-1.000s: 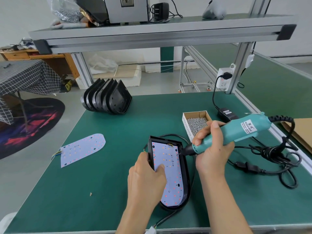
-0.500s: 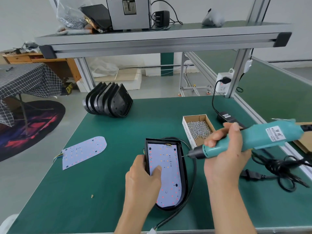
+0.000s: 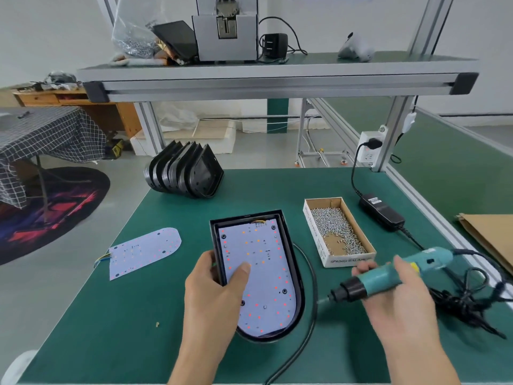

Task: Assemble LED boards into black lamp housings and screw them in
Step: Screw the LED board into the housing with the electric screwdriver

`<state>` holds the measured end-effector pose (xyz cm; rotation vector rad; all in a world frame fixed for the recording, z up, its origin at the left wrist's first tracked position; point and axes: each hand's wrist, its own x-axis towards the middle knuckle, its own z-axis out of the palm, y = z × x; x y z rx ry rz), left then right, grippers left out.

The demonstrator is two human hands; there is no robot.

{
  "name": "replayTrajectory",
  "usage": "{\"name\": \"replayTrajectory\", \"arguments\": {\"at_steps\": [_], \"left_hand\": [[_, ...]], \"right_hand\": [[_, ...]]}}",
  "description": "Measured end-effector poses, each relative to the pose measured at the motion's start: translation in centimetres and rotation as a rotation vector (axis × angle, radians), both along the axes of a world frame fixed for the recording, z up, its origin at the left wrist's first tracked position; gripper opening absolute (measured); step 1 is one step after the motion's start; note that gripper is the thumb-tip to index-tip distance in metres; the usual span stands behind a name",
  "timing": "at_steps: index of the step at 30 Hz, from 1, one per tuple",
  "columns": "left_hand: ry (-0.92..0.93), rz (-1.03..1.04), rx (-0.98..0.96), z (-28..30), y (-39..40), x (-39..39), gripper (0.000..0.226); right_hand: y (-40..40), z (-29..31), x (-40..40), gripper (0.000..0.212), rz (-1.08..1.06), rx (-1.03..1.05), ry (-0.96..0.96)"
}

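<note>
Mid-tabletop sits the black D-shaped plastic lamp housing [image 3: 288, 254] with the white LED board [image 3: 261, 276] inside, left hand [image 3: 219, 290] gripping its left wall, thumb on the board. Right hand [image 3: 394, 298] grasps the teal electric screwdriver [image 3: 388, 276]. The small cardboard box [image 3: 322, 245] toward the right edge holds silver screws [image 3: 336, 226]. A spare white LED board [image 3: 144, 252] lies left; stacked black housings [image 3: 184, 173] stand at the far edge.

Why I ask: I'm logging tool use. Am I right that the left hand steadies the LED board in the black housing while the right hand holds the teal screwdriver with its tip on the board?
Not quite. The head view shows the teal screwdriver in the right hand with its tip off the LED board, right of the black housing. The left hand does steady them.
</note>
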<state>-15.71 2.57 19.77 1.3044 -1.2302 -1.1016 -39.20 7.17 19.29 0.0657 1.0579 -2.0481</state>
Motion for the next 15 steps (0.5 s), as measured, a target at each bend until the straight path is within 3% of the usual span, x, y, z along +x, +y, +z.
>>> {"name": "replayTrajectory", "arguments": {"at_steps": [4, 8, 11, 15], "left_hand": [[0.168, -0.046, 0.039, 1.3, -0.1, 0.4, 0.018], [0.281, -0.107, 0.028, 2.7, 0.2, 0.6, 0.021], [0.337, -0.149, 0.008, 3.7, 0.4, 0.8, 0.022], [0.358, -0.169, -0.026, 4.6, 0.8, 0.7, 0.020]], "right_hand": [[-0.2, -1.8, -0.4, 0.021, 0.121, 0.232, 0.129], [0.0, -3.2, 0.4, 0.029, 0.139, 0.473, 0.457], [0.1, -3.4, 0.4, 0.051, 0.143, 0.685, 0.743], [0.4, -3.1, 0.6, 0.080, 0.171, 0.887, 0.987]]}}
